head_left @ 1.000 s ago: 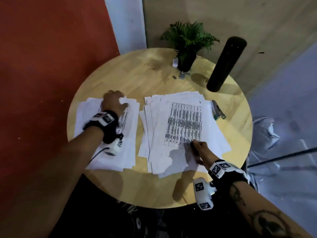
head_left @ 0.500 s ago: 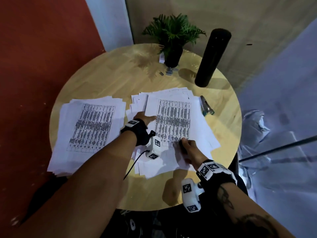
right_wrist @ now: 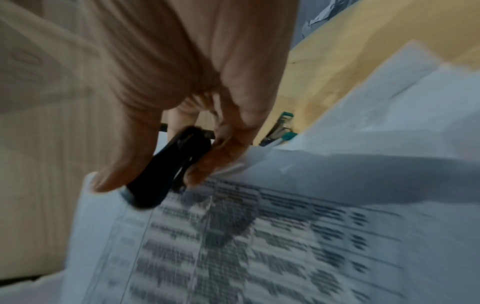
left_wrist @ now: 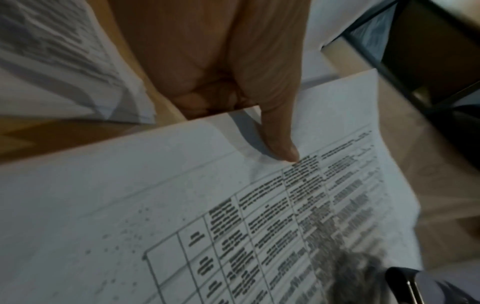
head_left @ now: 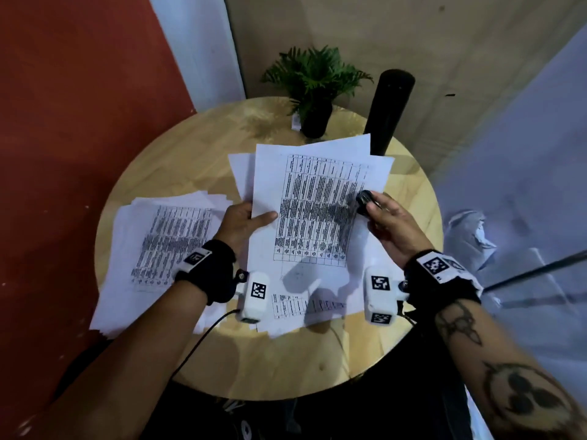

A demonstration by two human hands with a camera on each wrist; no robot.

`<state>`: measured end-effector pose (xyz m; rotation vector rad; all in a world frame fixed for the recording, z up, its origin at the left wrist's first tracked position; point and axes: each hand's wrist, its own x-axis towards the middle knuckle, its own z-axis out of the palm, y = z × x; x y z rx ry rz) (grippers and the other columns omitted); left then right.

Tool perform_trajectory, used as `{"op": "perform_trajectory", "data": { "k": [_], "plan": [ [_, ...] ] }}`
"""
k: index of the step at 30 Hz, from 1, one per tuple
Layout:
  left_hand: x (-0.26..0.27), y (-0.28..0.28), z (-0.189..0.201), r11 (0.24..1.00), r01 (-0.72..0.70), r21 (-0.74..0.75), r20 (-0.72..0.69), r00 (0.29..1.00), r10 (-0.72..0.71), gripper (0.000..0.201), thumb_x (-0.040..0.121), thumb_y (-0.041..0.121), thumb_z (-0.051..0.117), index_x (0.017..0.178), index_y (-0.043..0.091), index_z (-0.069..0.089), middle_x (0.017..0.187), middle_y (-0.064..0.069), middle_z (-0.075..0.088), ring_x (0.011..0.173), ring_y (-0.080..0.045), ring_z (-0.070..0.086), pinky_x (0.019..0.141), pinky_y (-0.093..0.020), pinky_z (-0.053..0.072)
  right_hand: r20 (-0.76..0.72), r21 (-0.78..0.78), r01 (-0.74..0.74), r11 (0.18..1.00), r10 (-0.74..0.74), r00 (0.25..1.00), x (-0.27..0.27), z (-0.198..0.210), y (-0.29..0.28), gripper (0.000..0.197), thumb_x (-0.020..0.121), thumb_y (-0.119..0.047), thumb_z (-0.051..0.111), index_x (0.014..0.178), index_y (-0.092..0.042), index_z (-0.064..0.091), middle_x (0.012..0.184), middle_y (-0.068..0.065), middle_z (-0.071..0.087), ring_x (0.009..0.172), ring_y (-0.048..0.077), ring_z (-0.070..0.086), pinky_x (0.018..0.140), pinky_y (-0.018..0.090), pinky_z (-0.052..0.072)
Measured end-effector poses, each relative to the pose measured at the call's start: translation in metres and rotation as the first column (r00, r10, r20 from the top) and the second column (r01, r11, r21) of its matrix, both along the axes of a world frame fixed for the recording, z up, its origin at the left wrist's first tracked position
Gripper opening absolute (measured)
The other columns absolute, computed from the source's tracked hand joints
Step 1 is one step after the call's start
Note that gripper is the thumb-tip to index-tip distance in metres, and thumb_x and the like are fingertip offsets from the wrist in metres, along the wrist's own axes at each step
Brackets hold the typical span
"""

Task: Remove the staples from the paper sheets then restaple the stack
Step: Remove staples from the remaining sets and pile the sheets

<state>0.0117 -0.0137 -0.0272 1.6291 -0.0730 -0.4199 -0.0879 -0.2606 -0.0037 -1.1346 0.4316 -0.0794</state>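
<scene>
Two hands flanked the sheets [head_left: 314,211] at frame centre: left hand [head_left: 243,222] pinched their left edge, right hand [head_left: 389,227] gripped a black staple remover [head_left: 364,201] at their right edge, long axis running toward the top.

Round wooden table [head_left: 178,173], paper stacks [head_left: 165,236]

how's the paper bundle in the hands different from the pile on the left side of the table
The held bundle is lifted off the table, while the left pile lies flat on it. The left hand grips the bundle's left edge and the right hand, pinching a black staple remover, is at its right edge; nothing touches the pile. Both show the same kind of printed table on white sheets.
</scene>
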Motion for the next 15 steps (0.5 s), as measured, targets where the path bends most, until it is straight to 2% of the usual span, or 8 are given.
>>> {"op": "perform_trajectory", "data": {
  "k": [2,4,8,10,13,15],
  "plan": [
    [-0.003,0.01,0.014,1.0,0.022,-0.015,0.02,1.0,-0.022,0.019,0.081,-0.004,0.064,0.086,0.014,0.069,0.073,0.012,0.073,0.07,-0.002,0.068,0.074,-0.019,0.054,0.053,0.042,-0.076,0.996,0.074,0.996,0.006,0.017,-0.004,0.068,0.02,-0.048,0.093,0.082,-0.028,0.076,0.082,-0.011,0.072,0.072,-0.002,0.065,0.06,0.01,0.048],
    [-0.005,0.017,0.024,0.998,0.049,-0.043,0.02,0.999,-0.048,0.023,0.081,-0.005,0.063,0.08,0.016,0.074,0.076,0.009,0.074,0.073,-0.005,0.068,0.076,-0.021,0.055,0.087,0.045,-0.139,0.989,0.135,0.987,0.007,0.027,-0.005,0.064,0.022,-0.046,0.094,0.081,-0.03,0.076,0.083,-0.01,0.073,0.073,0.001,0.067,0.064,0.014,0.052],
    [-0.009,0.023,0.042,0.995,0.073,-0.07,0.053,0.996,-0.069,0.023,0.081,-0.011,0.06,0.091,0.009,0.066,0.075,0.012,0.073,0.072,-0.001,0.068,0.069,-0.016,0.053,0.143,0.033,-0.188,0.982,0.182,0.973,0.003,0.038,-0.006,0.064,0.026,-0.045,0.094,0.085,-0.028,0.076,0.086,-0.008,0.073,0.075,0.002,0.066,0.061,0.014,0.051],
    [-0.008,0.027,0.052,0.998,0.037,-0.055,0.129,0.991,-0.029,0.023,0.076,-0.008,0.067,0.089,0.012,0.066,0.074,0.014,0.073,0.069,0.001,0.065,0.067,-0.015,0.051,0.178,0.026,-0.2,0.98,0.192,0.965,0.0,0.046,-0.004,0.063,0.026,-0.047,0.093,0.084,-0.03,0.077,0.085,-0.01,0.073,0.072,-0.001,0.065,0.058,0.012,0.048],
    [0.002,0.03,0.066,0.993,-0.115,-0.005,0.297,0.948,0.112,0.031,0.067,-0.002,0.079,0.073,0.02,0.057,0.066,0.014,0.063,0.053,0.005,0.047,0.057,-0.011,0.038,0.235,0.017,-0.218,0.976,0.208,0.949,-0.003,0.055,-0.002,0.061,0.025,-0.047,0.093,0.082,-0.032,0.077,0.084,-0.012,0.073,0.072,-0.002,0.066,0.056,0.011,0.048],
    [0.008,0.029,0.077,0.984,-0.174,-0.043,0.302,0.936,0.179,0.038,0.068,0.001,0.079,0.076,0.022,0.049,0.073,0.008,0.051,0.051,0.004,0.042,0.053,-0.012,0.033,0.253,0.007,-0.224,0.975,0.215,0.943,-0.003,0.06,-0.003,0.061,0.026,-0.046,0.093,0.083,-0.032,0.077,0.085,-0.012,0.073,0.072,-0.001,0.066,0.057,0.011,0.049]
  ]
}}
